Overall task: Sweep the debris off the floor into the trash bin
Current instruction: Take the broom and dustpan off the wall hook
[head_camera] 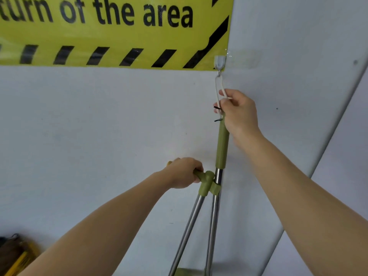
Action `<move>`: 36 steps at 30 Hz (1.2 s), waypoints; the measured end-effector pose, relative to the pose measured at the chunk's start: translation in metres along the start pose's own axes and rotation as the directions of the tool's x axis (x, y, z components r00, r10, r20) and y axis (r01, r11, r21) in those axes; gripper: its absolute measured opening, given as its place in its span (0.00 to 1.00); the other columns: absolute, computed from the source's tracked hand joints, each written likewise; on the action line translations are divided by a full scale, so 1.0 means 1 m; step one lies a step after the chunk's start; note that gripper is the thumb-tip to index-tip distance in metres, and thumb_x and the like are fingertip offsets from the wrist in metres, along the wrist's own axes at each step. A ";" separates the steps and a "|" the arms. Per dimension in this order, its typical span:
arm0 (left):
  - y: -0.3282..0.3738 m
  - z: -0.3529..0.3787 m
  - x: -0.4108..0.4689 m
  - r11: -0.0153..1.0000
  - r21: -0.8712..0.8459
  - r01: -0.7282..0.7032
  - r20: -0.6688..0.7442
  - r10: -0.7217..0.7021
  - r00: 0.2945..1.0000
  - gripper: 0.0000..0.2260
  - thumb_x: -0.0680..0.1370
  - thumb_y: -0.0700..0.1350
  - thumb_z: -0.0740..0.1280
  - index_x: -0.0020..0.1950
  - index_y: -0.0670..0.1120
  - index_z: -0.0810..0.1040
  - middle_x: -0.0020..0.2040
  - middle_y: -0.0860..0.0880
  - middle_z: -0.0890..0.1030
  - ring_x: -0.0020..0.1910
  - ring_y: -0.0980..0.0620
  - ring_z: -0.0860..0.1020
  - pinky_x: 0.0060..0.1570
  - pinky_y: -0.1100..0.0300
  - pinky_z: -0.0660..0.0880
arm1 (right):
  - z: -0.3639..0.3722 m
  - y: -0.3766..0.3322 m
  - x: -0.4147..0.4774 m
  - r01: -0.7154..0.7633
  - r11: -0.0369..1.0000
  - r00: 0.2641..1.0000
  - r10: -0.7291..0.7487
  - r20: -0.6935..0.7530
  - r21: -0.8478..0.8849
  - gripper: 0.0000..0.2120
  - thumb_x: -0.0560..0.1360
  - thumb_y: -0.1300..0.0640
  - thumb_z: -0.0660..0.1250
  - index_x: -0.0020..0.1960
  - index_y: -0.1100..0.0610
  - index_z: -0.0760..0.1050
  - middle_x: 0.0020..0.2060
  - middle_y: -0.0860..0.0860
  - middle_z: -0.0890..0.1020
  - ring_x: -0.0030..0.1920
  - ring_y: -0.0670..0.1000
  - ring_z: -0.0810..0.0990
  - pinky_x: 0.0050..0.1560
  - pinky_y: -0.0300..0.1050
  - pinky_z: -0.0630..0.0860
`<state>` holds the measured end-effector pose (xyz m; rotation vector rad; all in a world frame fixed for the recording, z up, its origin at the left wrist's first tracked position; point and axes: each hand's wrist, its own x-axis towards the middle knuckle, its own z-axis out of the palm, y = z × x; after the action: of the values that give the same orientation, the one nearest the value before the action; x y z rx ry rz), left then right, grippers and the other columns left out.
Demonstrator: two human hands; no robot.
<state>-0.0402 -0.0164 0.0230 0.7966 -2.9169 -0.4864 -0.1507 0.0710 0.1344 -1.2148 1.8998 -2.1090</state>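
Observation:
A broom with an olive-green grip (222, 144) and steel pole hangs against the white wall by a white loop (219, 86) on a small wall hook (219, 61). My right hand (238, 114) pinches the loop at the top of the broom's grip. A dustpan handle (207, 177), also olive green, is clipped to the broom pole, and my left hand (184, 172) grips its end. Its steel pole (187, 232) slants down to the dustpan's green edge (189, 272) at the bottom of the view. No debris and no trash bin are in view.
A yellow sign with black lettering and hazard stripes (111, 36) covers the upper wall. A brown and yellow brush-like object (14, 255) sits at the lower left. A grey strip (336, 126) runs diagonally on the wall at right.

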 end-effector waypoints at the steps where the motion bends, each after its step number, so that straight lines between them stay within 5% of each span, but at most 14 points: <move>1: 0.002 -0.003 -0.003 1.000 -0.002 0.003 -0.007 -0.003 1.000 0.07 0.78 0.42 0.65 0.55 0.50 0.78 0.51 0.52 0.79 0.55 0.46 0.74 0.55 0.51 0.69 | -0.001 -0.006 0.001 0.003 1.000 1.000 -0.003 0.005 0.022 0.13 0.79 0.65 0.56 0.57 0.56 0.76 0.37 0.50 0.80 0.41 0.49 0.79 0.37 0.31 0.75; 5: 0.009 -0.016 -0.013 0.999 -0.020 0.034 -0.037 -0.034 0.999 0.07 0.78 0.43 0.65 0.54 0.51 0.78 0.50 0.53 0.79 0.55 0.45 0.74 0.57 0.49 0.70 | -0.003 -0.024 0.006 -0.020 0.989 1.000 0.016 0.026 0.146 0.17 0.81 0.65 0.54 0.62 0.56 0.77 0.36 0.51 0.78 0.37 0.48 0.77 0.32 0.30 0.76; 9: 0.018 -0.030 -0.021 0.998 -0.021 0.054 -0.080 -0.055 0.995 0.07 0.78 0.43 0.64 0.53 0.50 0.78 0.51 0.52 0.80 0.55 0.45 0.74 0.58 0.47 0.71 | -0.007 -0.040 0.011 -0.030 0.976 0.999 0.024 0.032 0.218 0.20 0.81 0.67 0.53 0.67 0.54 0.75 0.37 0.51 0.78 0.36 0.47 0.76 0.41 0.41 0.80; 13: 0.023 -0.036 -0.032 0.995 -0.038 0.089 -0.111 -0.092 0.990 0.07 0.78 0.43 0.64 0.54 0.49 0.78 0.49 0.52 0.78 0.54 0.46 0.74 0.57 0.49 0.72 | -0.015 -0.045 0.005 -0.116 0.963 0.993 0.106 0.056 0.241 0.10 0.73 0.57 0.60 0.44 0.57 0.79 0.36 0.55 0.78 0.36 0.51 0.74 0.41 0.45 0.74; 15: 0.025 -0.036 -0.040 0.992 -0.046 0.117 -0.123 -0.122 0.985 0.07 0.78 0.43 0.65 0.54 0.49 0.79 0.49 0.52 0.78 0.54 0.46 0.75 0.56 0.50 0.72 | -0.021 -0.038 -0.001 -0.277 0.934 0.961 0.273 0.050 0.226 0.16 0.75 0.48 0.57 0.41 0.59 0.76 0.35 0.56 0.78 0.33 0.51 0.74 0.36 0.43 0.72; 18: 0.027 -0.029 -0.058 0.982 -0.068 0.174 -0.130 -0.181 0.975 0.06 0.77 0.43 0.66 0.53 0.48 0.78 0.49 0.51 0.78 0.53 0.45 0.75 0.56 0.49 0.73 | -0.029 -0.026 -0.020 -0.508 0.856 0.823 0.515 0.239 -0.096 0.18 0.79 0.49 0.54 0.43 0.61 0.75 0.30 0.56 0.76 0.25 0.50 0.70 0.26 0.37 0.69; 21: 0.027 -0.017 -0.080 0.967 -0.075 0.242 -0.131 -0.250 0.959 0.03 0.77 0.43 0.66 0.49 0.50 0.77 0.47 0.51 0.78 0.52 0.44 0.76 0.55 0.46 0.74 | -0.031 -0.017 -0.044 -0.523 0.772 0.632 0.635 0.444 -0.361 0.20 0.80 0.45 0.55 0.47 0.61 0.75 0.27 0.57 0.78 0.23 0.49 0.70 0.22 0.34 0.68; 26: 0.032 0.012 -0.133 0.922 -0.109 0.372 -0.149 -0.385 0.911 0.05 0.77 0.42 0.67 0.52 0.47 0.78 0.47 0.50 0.77 0.50 0.45 0.77 0.54 0.47 0.75 | -0.025 -0.009 -0.082 -0.549 0.727 0.416 0.666 0.619 -0.413 0.28 0.80 0.39 0.52 0.59 0.62 0.75 0.31 0.62 0.84 0.22 0.52 0.77 0.22 0.36 0.72; 30: 0.039 0.039 -0.178 0.866 -0.131 0.482 -0.197 -0.499 0.844 0.04 0.76 0.43 0.66 0.50 0.48 0.77 0.46 0.50 0.78 0.49 0.45 0.77 0.53 0.46 0.76 | -0.014 0.003 -0.126 -0.526 0.680 0.275 0.704 0.654 -0.510 0.29 0.79 0.39 0.52 0.57 0.62 0.77 0.39 0.62 0.85 0.26 0.53 0.82 0.24 0.37 0.76; 36: 0.049 0.073 -0.246 0.759 -0.164 0.631 -0.183 -0.652 0.736 0.07 0.77 0.41 0.65 0.54 0.44 0.78 0.49 0.47 0.80 0.49 0.47 0.78 0.52 0.51 0.77 | 0.006 0.011 -0.196 -0.480 0.640 0.102 0.720 0.686 -0.600 0.18 0.79 0.52 0.56 0.51 0.64 0.78 0.36 0.62 0.84 0.26 0.52 0.81 0.25 0.35 0.75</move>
<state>0.1368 0.1694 -0.0289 1.7293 -2.3139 -0.5159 -0.0170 0.1658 0.0258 -0.9400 1.5772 -0.4938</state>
